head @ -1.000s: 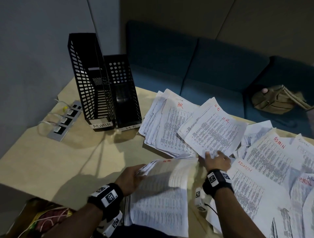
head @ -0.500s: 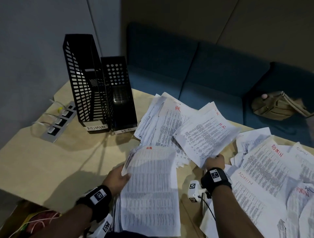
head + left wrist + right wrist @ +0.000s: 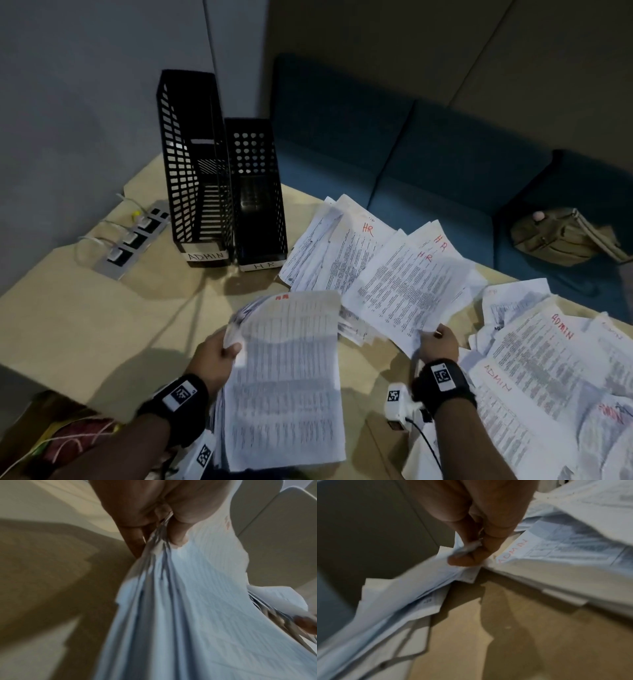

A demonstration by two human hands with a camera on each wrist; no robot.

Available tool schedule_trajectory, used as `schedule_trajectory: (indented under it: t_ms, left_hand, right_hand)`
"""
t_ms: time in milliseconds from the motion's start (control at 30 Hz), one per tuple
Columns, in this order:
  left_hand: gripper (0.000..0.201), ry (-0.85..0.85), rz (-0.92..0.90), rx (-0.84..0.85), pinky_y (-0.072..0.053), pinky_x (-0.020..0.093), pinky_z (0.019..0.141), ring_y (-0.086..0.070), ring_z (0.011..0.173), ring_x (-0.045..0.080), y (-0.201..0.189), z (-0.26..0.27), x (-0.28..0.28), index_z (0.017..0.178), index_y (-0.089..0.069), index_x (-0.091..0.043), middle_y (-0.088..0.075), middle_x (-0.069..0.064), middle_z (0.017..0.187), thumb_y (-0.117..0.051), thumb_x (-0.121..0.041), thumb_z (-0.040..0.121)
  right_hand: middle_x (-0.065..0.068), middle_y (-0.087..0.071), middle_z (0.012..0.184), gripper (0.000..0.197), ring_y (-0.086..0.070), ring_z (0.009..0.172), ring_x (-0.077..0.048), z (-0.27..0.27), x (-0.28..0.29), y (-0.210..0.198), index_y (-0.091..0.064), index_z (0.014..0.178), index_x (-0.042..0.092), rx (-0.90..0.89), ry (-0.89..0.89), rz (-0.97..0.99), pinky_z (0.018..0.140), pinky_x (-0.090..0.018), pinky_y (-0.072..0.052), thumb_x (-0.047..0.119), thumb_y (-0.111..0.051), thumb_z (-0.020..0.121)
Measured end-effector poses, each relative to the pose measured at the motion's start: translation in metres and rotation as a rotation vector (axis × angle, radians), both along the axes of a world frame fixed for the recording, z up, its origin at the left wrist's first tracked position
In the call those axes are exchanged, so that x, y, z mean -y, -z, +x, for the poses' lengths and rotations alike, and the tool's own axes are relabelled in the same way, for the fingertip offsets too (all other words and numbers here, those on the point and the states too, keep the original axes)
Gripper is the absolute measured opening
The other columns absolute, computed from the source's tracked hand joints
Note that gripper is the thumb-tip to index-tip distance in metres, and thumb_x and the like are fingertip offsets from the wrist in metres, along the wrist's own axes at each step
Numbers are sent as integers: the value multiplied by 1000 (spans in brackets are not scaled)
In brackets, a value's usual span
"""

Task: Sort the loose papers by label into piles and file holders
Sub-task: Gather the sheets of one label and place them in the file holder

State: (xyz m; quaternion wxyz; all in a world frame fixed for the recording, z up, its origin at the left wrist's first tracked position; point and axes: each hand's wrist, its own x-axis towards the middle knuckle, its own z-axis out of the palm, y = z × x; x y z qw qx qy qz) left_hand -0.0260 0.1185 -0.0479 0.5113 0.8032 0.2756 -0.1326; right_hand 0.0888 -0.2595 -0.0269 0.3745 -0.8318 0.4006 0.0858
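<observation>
My left hand (image 3: 219, 356) grips the left edge of a thick stack of printed papers (image 3: 284, 380) held above the table's near edge; in the left wrist view the thumb and fingers (image 3: 178, 534) pinch that stack (image 3: 188, 615). My right hand (image 3: 438, 344) pinches the near corner of a few HR-marked sheets (image 3: 407, 294), lifted off the HR pile (image 3: 342, 246); the right wrist view shows the pinched corner (image 3: 467, 549). Two black mesh file holders stand at the back left, one labelled ADMIN (image 3: 195, 164), one labelled HR (image 3: 257, 195).
ADMIN-marked sheets (image 3: 548, 363) spread over the table's right side. A power strip (image 3: 133, 240) with cables lies left of the holders. A blue sofa (image 3: 411, 154) with a tan bag (image 3: 561, 236) runs behind the wooden table (image 3: 102, 318). A white device (image 3: 397, 401) hangs by my right wrist.
My left hand has raised its stack so the top page faces me. My right hand has lifted the HR sheets off the pile and drawn them nearer.
</observation>
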Motion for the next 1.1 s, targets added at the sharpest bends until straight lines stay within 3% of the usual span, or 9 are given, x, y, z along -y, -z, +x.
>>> schedule_trajectory:
  t_ms: [133, 267, 433, 600, 733, 833, 900, 1000, 1100]
  left_hand:
    - [26, -129, 38, -39, -49, 39, 85, -63, 96, 33, 3, -3, -17, 117, -62, -11, -68, 13, 103, -53, -11, 93]
    - [30, -78, 66, -123, -51, 42, 87, -63, 98, 35, 11, -6, -34, 121, -58, -9, -67, 16, 110, -52, -19, 93]
    - [28, -112, 24, -123, -50, 47, 92, -64, 100, 33, 17, -9, -34, 119, -59, -9, -69, 13, 106, -52, -18, 94]
    - [19, -164, 44, -130, -48, 38, 85, -62, 95, 31, 13, -3, -24, 109, -59, -6, -67, 14, 101, -54, -17, 94]
    - [20, -168, 39, -147, -50, 38, 83, -63, 92, 32, 8, 1, -24, 110, -59, -9, -67, 13, 99, -53, -20, 94]
    - [27, -119, 42, -139, -52, 45, 87, -65, 94, 32, 14, -1, -30, 114, -62, -13, -70, 10, 103, -53, -27, 92]
    - [36, -130, 5, -123, -53, 49, 89, -65, 96, 31, 19, -3, -32, 117, -61, -21, -70, 7, 107, -54, -40, 87]
    - [54, -139, 6, -117, -53, 49, 89, -65, 98, 30, 24, -4, -35, 123, -56, -28, -68, 4, 113, -51, -58, 78]
    - [65, -173, -26, -105, -52, 46, 91, -63, 102, 31, 17, -3, -32, 131, -49, -29, -65, 7, 117, -53, -66, 77]
  right_hand:
    - [-22, -60, 116, 33, -59, 99, -35, 11, -11, 7, -56, 118, 3, -13, -52, -73, 87, -36, -48, 13, -57, 87]
    - [-25, -48, 128, 39, -50, 114, -43, 28, -11, 8, -56, 120, 9, -98, -89, -186, 100, -44, -44, 25, -59, 85]
    - [-29, -55, 123, 36, -51, 115, -43, 42, 1, 16, -58, 121, 5, -65, -16, -122, 98, -42, -45, 23, -54, 90]
    - [-24, -63, 108, 28, -60, 95, -39, 45, 10, 17, -57, 115, -1, 102, 181, 28, 78, -35, -45, 15, -51, 93]
    - [-29, -44, 136, 43, -50, 118, -42, 38, 10, -16, -37, 135, 0, 204, 220, 225, 90, -40, -41, 16, -44, 97]
    - [-23, -57, 113, 41, -54, 94, -32, 26, 6, -39, -45, 133, 0, 436, 72, 231, 75, -25, -38, 12, -51, 94]
    - [-27, -62, 101, 38, -56, 84, -27, 7, -5, -49, -53, 129, 8, 594, -95, 203, 67, -22, -43, 11, -57, 91]
    - [-9, -60, 75, 29, -50, 59, -2, -28, -25, -45, -55, 120, 23, 578, -325, 222, 56, -14, -43, 12, -55, 93]
    - [0, -50, 67, 24, -45, 56, -5, -51, -47, -25, -55, 117, 22, 465, -490, 217, 51, -14, -36, 12, -51, 95]
